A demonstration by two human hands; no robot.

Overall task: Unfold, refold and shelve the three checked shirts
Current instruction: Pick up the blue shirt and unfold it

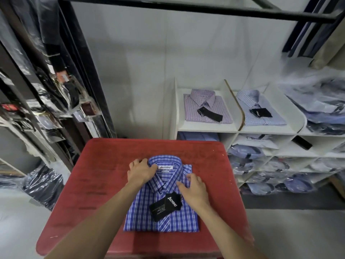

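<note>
The blue checked shirt (pixel 162 208) lies folded on the red table (pixel 104 165), collar away from me, buttoned, with white and dark lines crossing the blue. A white brand label shows inside the collar, and two black hang tags (pixel 165 205) lie on its chest. My left hand (pixel 141 172) holds the collar at its left side, fingers curled around the edge. My right hand (pixel 194 189) rests on the right shoulder of the shirt, fingers spread and a little bent. Behind the table, on the white shelf (pixel 205 128), a pink checked shirt (pixel 206 105) and a light blue checked shirt (pixel 261 109) lie folded in neighbouring compartments.
</note>
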